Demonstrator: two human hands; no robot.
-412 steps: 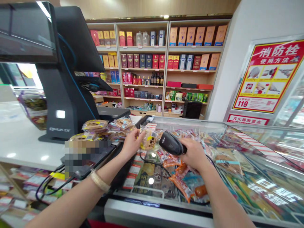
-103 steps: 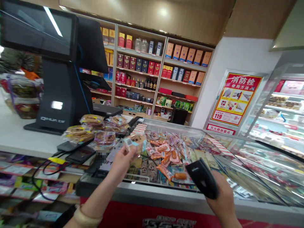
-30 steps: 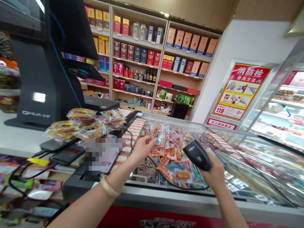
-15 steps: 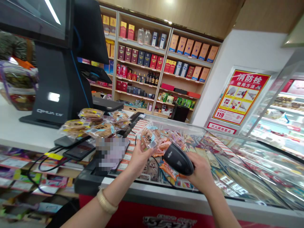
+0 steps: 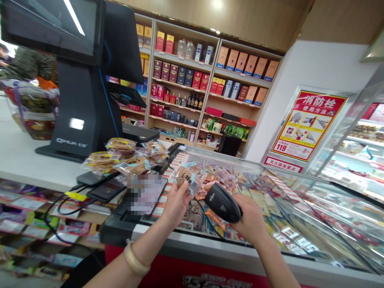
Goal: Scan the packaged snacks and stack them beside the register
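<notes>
My left hand [image 5: 177, 203] pinches a clear-wrapped round pastry [image 5: 186, 176] with a blue-and-white label and a barcode facing the scanner side. In my right hand [image 5: 249, 218] is a black handheld barcode scanner [image 5: 222, 203], its head pointing left toward the packet, a short gap between them. Both hands are above the glass-topped freezer [image 5: 196, 240]. Several similar wrapped pastries [image 5: 133, 164] lie heaped left of my hands, at the counter's end. More packets [image 5: 216, 176], some orange, show beyond the scanner.
A dark checkout terminal [image 5: 81, 108] stands on the white counter [image 5: 18, 160] at left. Cables [image 5: 57, 206] hang by two dark devices near a blurred-out phone-like item [image 5: 148, 196]. Shelves of boxes [image 5: 180, 76] line the back wall. A person in a patterned sleeve [image 5: 31, 64] is behind the terminal.
The view has shifted slightly, so the surroundings sit a little further right. The scanner has come slightly nearer the wrapped pastry, which my left hand still holds.
</notes>
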